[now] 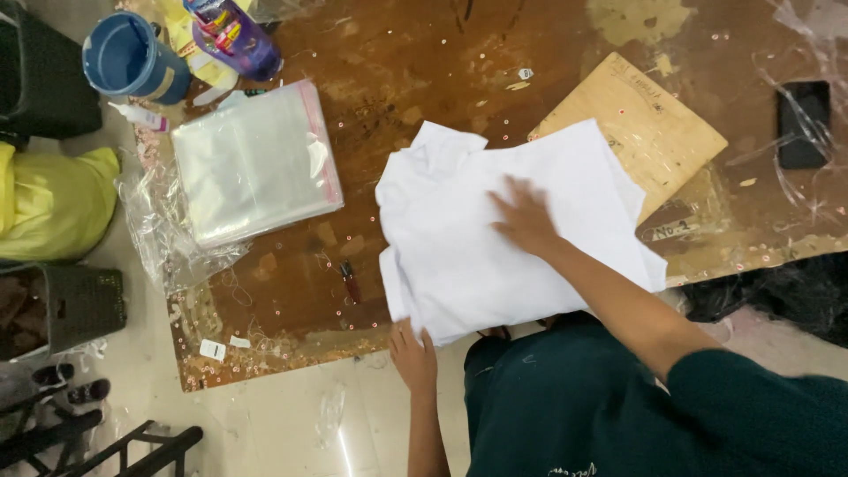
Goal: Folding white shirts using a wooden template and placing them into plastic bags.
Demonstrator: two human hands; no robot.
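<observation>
A white folded garment (pixel 459 256) lies on a worn brown table (pixel 380 79), partly over a tan cardboard sheet (pixel 658 132). My right hand (pixel 526 216) rests flat on top of the garment near its middle, fingers spread. My left hand (pixel 413 353) is at the table's near edge, pinching the garment's lower left corner. A dark green sleeve covers my right upper arm.
A stack of clear plastic bags with a pink strip (pixel 256 163) lies at the left. A blue cup (pixel 132 57) and a purple packet (pixel 234 35) stand at the far left corner. A black phone (pixel 802 124) is at the right. Yellow cloth (pixel 53 199) and dark baskets (pixel 62 309) sit on the floor.
</observation>
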